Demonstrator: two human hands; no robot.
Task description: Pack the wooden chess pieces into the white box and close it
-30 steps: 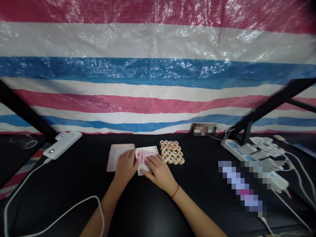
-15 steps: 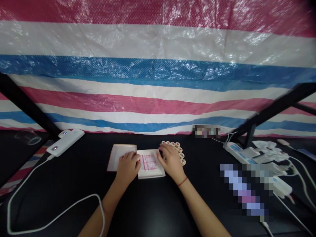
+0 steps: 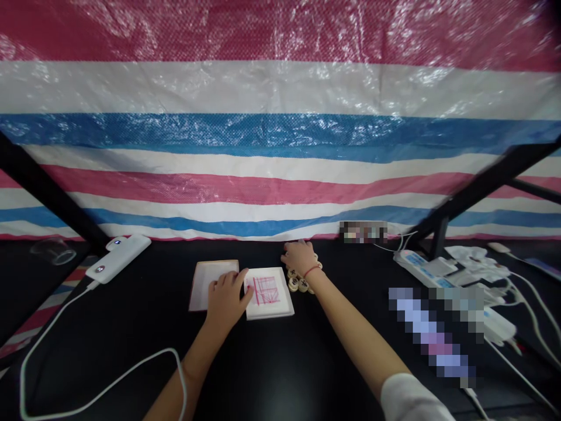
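Round pieces (image 3: 303, 285): black characters, illegible. Right hand (image 3: 299, 256) has reached farther across them, grip unclear; left hand (image 3: 225, 293) fingers apart.

fyi u've got black Chinese chars (image 3: 293, 283) on those round pieces (image 3: 303, 285), way too small to make out tbh, nothing else legible rn

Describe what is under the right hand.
Round pieces show on the near side of the right hand, with edges of others peeking out to its right. What is directly beneath is covered, so I cannot tell how many are there or whether the hand grips one.
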